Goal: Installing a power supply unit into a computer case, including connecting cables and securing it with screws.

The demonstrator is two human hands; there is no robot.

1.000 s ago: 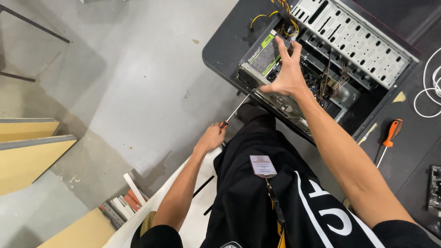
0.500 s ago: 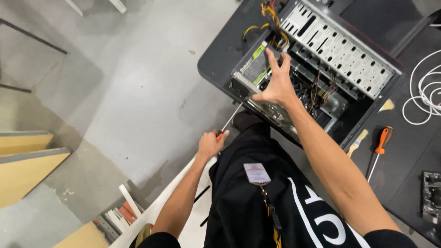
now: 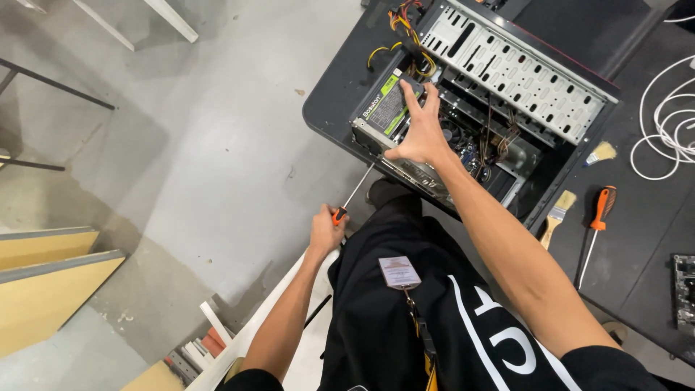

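Computer repair workshop: my bench, a black table (image 3: 644,239), carries opened computer case (image 3: 507,80), spare screwdriver (image 3: 595,228), brushes (image 3: 556,216), coiled white cable (image 3: 670,123); bare concrete floor (image 3: 217,145) below me.

A single camera, worn on the person's head, looked almost straight down from standing height. It faced along the person's own chest and both outstretched arms, so the black shirt (image 3: 449,326) filled the lower middle of the view. The near left corner of the black bench (image 3: 329,108) sat in the upper middle, and its surface ran off the right and top edges. The grey floor (image 3: 203,145) took up the left half. The view was close enough to show the forearms in full, with the bench just beyond them. No other view existed to share ground with it.
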